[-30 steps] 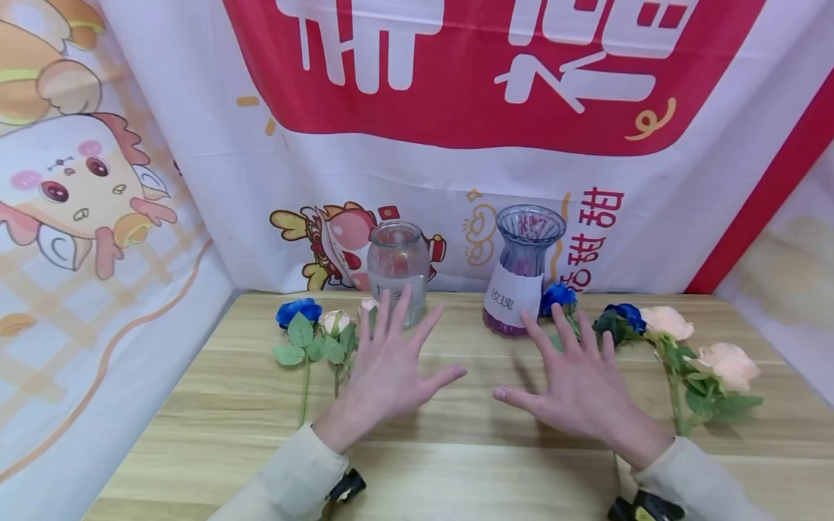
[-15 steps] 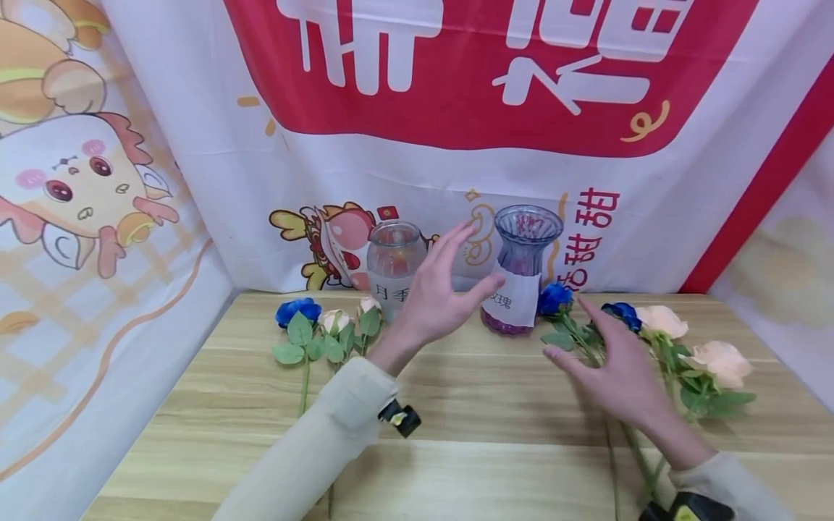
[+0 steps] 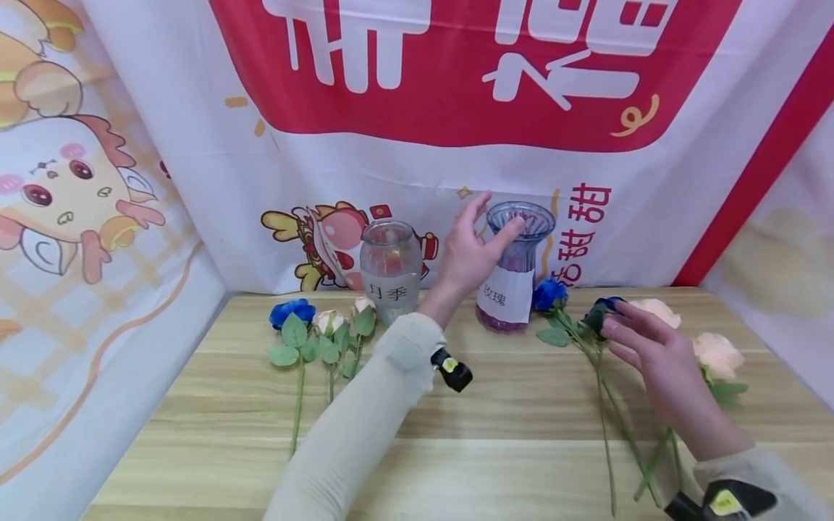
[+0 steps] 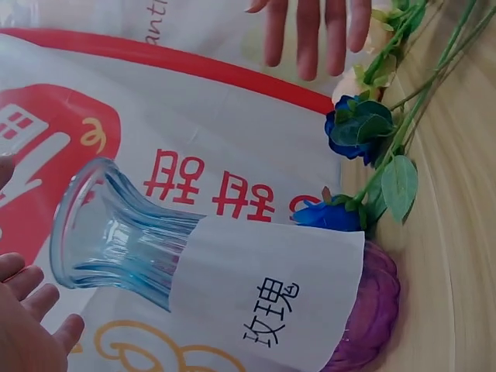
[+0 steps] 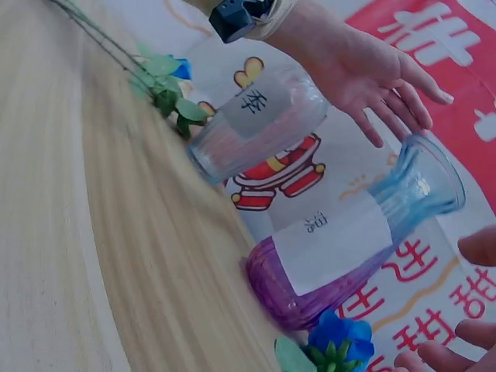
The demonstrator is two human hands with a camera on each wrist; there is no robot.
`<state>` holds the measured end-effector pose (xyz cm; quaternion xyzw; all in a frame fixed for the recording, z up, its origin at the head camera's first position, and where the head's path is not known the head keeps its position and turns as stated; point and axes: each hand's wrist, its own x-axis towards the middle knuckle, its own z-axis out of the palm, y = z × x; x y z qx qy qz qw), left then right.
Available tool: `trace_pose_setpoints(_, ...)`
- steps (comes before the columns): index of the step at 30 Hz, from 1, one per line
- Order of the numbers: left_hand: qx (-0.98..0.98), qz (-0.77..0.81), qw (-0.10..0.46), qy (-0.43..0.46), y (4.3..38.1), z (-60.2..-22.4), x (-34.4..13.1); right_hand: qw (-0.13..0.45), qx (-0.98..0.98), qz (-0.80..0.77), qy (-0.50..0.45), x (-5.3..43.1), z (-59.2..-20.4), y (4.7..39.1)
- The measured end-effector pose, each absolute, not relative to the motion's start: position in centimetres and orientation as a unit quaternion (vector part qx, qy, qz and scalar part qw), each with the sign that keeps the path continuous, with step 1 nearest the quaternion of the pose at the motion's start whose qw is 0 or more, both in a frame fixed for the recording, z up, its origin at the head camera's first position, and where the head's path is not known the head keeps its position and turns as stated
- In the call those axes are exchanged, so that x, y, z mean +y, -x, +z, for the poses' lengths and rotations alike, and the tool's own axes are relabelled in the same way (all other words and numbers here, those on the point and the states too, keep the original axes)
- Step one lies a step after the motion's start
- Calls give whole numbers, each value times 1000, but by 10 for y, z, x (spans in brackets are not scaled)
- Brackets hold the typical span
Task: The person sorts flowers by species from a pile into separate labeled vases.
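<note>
A flared glass vase (image 3: 504,289), blue at the neck and purple at the base, stands upright with a white label. My left hand (image 3: 472,250) is at the left of its rim, fingers spread, thumb in front of the rim; in the right wrist view the fingertips come close to the glass, and contact cannot be told. My right hand (image 3: 664,362) hovers over the flowers on the right, fingers loosely bent and holding nothing. Below it lie a blue rose (image 3: 550,295), a second blue rose mostly covered by the fingers, and pale pink roses (image 3: 717,354).
A clear glass jar (image 3: 391,278) with a white label stands left of the vase. Farther left on the wooden table (image 3: 215,405) lie a blue flower (image 3: 292,313) and small pale roses (image 3: 328,321). A printed cloth (image 3: 443,166) hangs close behind.
My left hand has moved right and up, from before the jar to the vase's rim. My right hand has shifted right over the roses. The vase, jar and flowers have stayed put.
</note>
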<state>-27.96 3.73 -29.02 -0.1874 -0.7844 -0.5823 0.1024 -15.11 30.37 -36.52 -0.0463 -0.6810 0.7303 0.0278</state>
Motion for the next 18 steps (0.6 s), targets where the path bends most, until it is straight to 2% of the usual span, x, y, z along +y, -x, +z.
trace_pose_setpoints(6, -787, -586, 87, 174, 294, -292, 51, -4, -622, 778, 91, 319, -378, 155)
trace_pose_setpoints(18, -789, -581, 81, 181, 308, -305, 55, -83, -762, 625, 148, 332, -408, 163)
